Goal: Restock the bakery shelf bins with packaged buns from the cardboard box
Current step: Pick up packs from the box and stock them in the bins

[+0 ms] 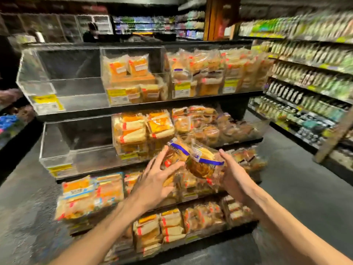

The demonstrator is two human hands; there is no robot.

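I hold a bundle of clear-wrapped bun packs [193, 159] with blue bands between both hands, in front of the second shelf tier. My left hand [154, 178] presses the left side with spread fingers, thumb on top. My right hand [232, 175] cups the right side, fingers mostly straight. Behind the packs is a clear bin [219, 129] with brown buns. The top-left bin [63, 81] and the second-tier left bin [76, 144] look empty. The cardboard box is out of view.
The tiered bakery shelf holds several clear bins of orange and tan bread packs [145, 129]. A long product shelf [309, 79] runs along the right, with dark floor aisle [298, 184] between. A person [91, 33] stands far behind the display.
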